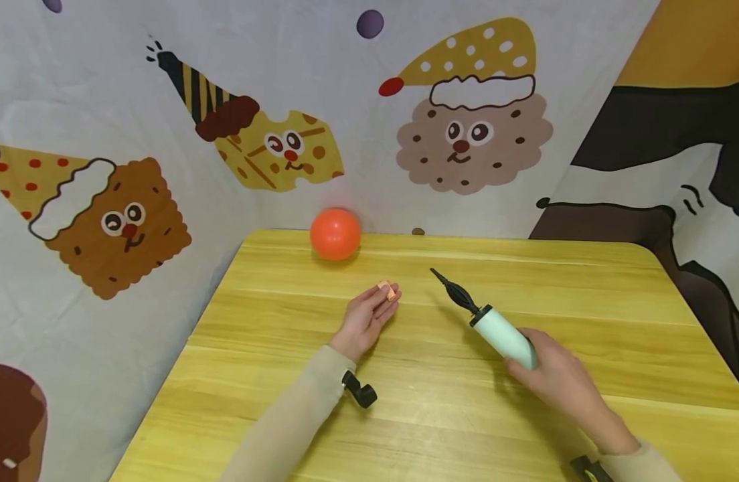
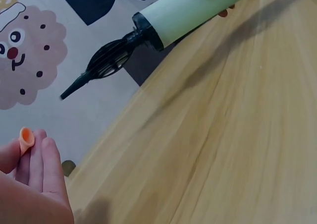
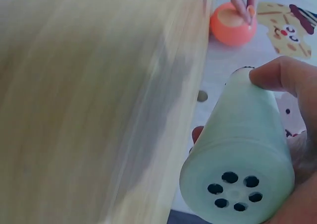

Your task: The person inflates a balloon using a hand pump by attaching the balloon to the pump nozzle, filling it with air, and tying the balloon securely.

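Note:
Over the middle of the table my left hand [image 1: 362, 323] pinches a small uninflated orange balloon [image 1: 387, 290] between thumb and fingers. In the left wrist view the balloon's open mouth [image 2: 26, 139] faces up, toward the pump side. My right hand [image 1: 559, 378] grips a pale green hand balloon pump [image 1: 503, 336] around its rear barrel. The pump's black nozzle [image 1: 456, 293] points up and left toward the left hand, apart from the balloon. Round holes show in the pump's end cap [image 3: 235, 192] in the right wrist view.
An inflated orange-red balloon [image 1: 335, 234] rests at the table's back edge, left of centre. The wooden table [image 1: 237, 402] meets a cloth backdrop [image 1: 369, 194] printed with cartoon snacks. Black camera mounts [image 1: 360, 389] are strapped at both wrists.

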`<action>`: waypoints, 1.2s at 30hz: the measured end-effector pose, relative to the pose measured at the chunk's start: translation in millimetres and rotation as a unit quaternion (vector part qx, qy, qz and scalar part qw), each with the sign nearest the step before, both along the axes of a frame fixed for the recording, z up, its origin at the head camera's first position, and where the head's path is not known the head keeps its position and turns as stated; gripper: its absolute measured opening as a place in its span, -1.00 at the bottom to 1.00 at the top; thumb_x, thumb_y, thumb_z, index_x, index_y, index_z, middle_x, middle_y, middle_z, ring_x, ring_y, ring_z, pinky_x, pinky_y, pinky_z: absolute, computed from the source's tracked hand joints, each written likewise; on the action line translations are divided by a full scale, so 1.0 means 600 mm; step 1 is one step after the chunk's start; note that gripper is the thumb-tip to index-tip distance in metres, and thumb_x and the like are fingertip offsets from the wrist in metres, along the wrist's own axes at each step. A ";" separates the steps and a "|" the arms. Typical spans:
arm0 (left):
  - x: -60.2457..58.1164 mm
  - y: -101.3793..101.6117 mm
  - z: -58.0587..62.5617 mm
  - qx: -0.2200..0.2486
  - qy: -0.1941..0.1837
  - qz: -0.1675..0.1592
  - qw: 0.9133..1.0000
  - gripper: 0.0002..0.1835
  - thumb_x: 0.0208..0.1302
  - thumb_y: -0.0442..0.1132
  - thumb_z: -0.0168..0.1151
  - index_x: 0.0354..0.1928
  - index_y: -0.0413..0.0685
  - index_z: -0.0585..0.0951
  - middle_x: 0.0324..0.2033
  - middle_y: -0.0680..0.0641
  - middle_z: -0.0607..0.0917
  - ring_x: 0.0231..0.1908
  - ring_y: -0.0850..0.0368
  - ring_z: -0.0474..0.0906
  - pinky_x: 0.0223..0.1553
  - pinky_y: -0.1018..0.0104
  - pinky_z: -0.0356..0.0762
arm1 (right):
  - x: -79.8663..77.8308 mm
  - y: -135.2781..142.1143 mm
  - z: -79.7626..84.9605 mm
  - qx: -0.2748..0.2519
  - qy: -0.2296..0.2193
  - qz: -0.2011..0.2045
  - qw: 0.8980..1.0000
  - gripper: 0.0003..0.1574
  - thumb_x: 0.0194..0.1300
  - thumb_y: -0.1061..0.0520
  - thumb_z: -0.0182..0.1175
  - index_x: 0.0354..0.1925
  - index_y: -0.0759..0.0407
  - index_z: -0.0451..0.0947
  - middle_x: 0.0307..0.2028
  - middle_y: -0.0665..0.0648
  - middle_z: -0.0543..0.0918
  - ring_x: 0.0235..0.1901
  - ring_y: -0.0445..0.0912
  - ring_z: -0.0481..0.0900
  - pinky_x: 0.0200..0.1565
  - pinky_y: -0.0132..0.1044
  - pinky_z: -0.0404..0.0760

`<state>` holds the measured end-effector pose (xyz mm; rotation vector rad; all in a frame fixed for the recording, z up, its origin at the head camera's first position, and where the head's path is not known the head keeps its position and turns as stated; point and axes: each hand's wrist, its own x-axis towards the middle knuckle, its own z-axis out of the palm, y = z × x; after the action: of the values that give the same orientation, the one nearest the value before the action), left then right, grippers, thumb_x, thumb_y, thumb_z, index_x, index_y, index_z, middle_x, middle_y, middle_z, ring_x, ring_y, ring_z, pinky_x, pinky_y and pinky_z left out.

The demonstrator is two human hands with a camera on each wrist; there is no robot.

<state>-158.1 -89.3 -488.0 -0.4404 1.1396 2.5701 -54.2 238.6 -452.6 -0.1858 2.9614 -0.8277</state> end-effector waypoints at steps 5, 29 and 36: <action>-0.001 0.013 0.002 0.019 -0.004 0.033 0.999 -0.49 0.58 -0.37 0.09 0.45 -0.38 0.29 0.33 -0.36 0.51 0.33 -0.17 0.50 0.35 0.08 0.45 | 0.008 -0.018 -0.004 -0.007 0.002 0.019 1.000 -0.17 0.24 -0.05 0.45 0.29 0.40 0.46 0.07 0.41 0.65 -0.16 0.13 0.65 -0.26 0.09 0.64; 0.003 0.043 -0.001 0.003 0.014 0.101 0.995 -0.78 0.53 -0.38 0.18 0.10 -0.24 0.43 0.10 -0.26 0.72 0.10 -0.06 0.70 0.26 0.05 0.55 | 0.020 -0.050 -0.019 -0.032 0.012 0.050 0.998 -0.21 0.16 -0.02 0.51 0.26 0.29 0.52 0.05 0.26 0.68 -0.16 0.04 0.64 -0.22 -0.03 0.62; 0.008 0.051 -0.010 -0.004 0.036 0.097 0.995 -0.74 0.51 -0.37 0.21 0.11 -0.20 0.40 0.09 -0.26 0.72 0.08 -0.04 0.71 0.23 0.07 0.57 | 0.017 -0.056 -0.017 -0.032 0.021 0.051 0.998 -0.23 0.18 -0.04 0.48 0.26 0.29 0.52 0.05 0.26 0.68 -0.15 0.04 0.63 -0.21 -0.02 0.62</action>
<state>-153.1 -59.0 -493.9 -0.4854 1.1839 2.7691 -44.2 205.0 -462.7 -0.3590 2.9360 -0.9164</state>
